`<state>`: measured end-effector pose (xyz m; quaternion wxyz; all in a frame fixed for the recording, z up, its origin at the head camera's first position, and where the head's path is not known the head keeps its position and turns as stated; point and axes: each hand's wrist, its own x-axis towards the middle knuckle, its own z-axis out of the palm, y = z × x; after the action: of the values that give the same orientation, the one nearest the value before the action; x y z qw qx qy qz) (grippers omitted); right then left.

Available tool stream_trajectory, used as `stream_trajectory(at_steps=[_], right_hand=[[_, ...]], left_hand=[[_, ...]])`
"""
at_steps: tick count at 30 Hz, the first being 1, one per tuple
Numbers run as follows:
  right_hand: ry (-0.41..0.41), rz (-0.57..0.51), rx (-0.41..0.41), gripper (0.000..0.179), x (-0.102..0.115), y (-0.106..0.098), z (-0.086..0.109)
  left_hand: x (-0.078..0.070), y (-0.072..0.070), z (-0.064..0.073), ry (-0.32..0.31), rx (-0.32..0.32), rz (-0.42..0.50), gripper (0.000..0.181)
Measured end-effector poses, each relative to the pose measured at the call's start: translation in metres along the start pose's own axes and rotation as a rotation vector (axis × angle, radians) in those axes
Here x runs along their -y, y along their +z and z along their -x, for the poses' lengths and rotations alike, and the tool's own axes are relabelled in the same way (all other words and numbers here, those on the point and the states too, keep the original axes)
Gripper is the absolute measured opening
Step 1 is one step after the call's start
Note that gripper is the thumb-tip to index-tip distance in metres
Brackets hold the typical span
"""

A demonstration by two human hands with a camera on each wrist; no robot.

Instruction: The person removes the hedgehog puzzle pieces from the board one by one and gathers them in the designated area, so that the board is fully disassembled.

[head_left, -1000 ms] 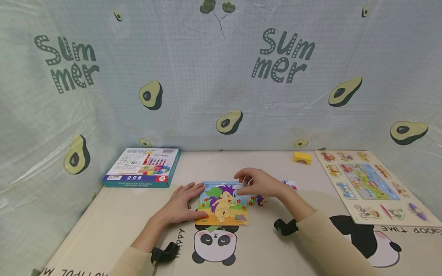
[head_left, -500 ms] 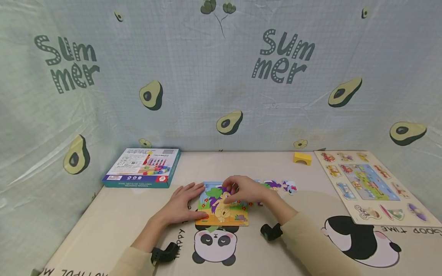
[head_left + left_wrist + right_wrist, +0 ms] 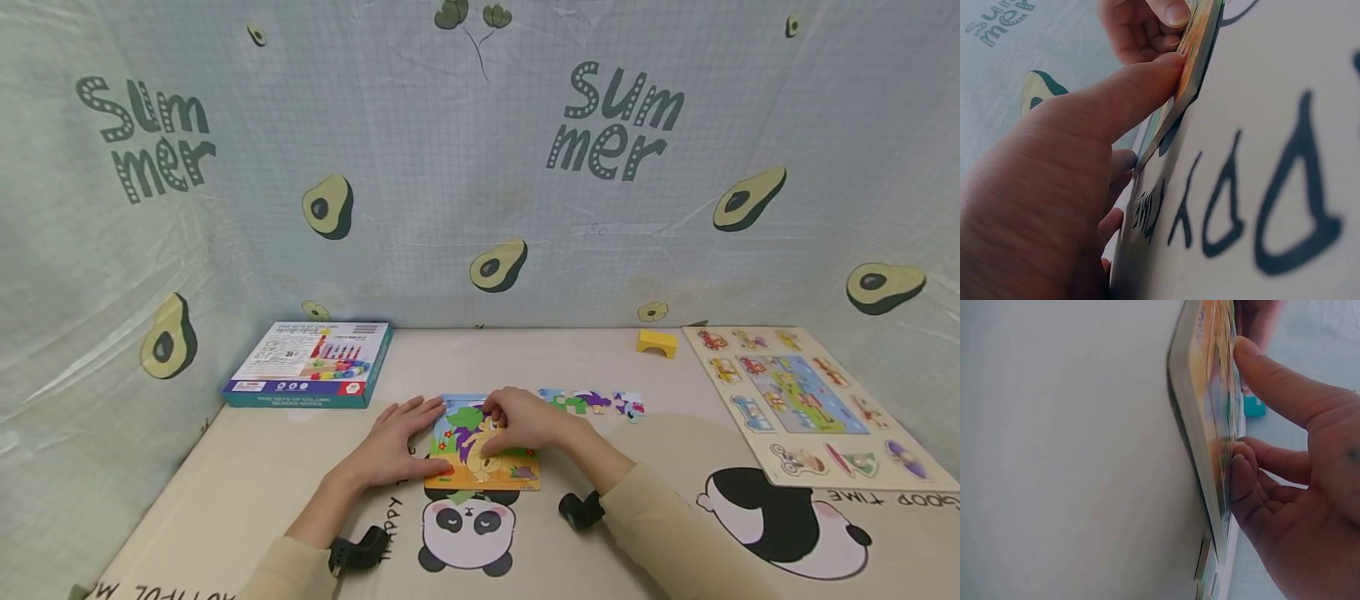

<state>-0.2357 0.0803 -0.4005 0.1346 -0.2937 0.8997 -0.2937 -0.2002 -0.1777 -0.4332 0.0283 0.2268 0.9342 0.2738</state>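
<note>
A hedgehog jigsaw puzzle [image 3: 471, 479] in a thin rectangular board lies in front of me. My left hand [image 3: 393, 446] rests at its left side, fingers extended. In the left wrist view the left thumb [image 3: 1154, 78] presses on the board's face near the edge. My right hand [image 3: 521, 423] is over the picture's right half, fingers bent. In the right wrist view its thumb [image 3: 1272, 375] and fingertips touch the puzzle's face some way apart. I cannot tell whether they pinch a piece. Part of the hedgehog is hidden behind this hand.
Loose puzzle pieces [image 3: 592, 402] lie in a row beyond the right forearm. A boxed toy set [image 3: 307, 367] is at the back left, a yellow arch block [image 3: 656, 343] at the back right. A large picture board [image 3: 817, 458] lies on the right.
My right hand has moved left and down from the puzzle's upper right onto the hedgehog picture. Its forearm now shows the loose pieces beyond it. The left hand stays put.
</note>
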Motion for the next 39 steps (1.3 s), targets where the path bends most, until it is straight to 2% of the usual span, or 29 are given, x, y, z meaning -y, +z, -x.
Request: stream_trajectory(at_steps=[10,21,32,39], right_hand=[[0.030,0.054,0.011,0.055,0.0075,0.0019,-0.0027],[0.004,0.012,0.005,0.057,0.0055,0.0039,-0.0039],[-0.022,-0.068,-0.073,0.033,0.0070,0.0036,-0.0003],[-0.024,-0.136,-0.079,0.028,0.0093,0.0031,0.0009]], left_hand=[[0.0012,-0.0011,0.0002,-0.008,0.004,-0.004,0.091],[0.0017,-0.0006,0.0007,0.000,0.003,0.003,0.091],[0.0021,0.0000,0.0007,0.008,0.005,0.006,0.092],[0.0029,0.0000,-0.0004,0.014,0.008,0.000,0.092]])
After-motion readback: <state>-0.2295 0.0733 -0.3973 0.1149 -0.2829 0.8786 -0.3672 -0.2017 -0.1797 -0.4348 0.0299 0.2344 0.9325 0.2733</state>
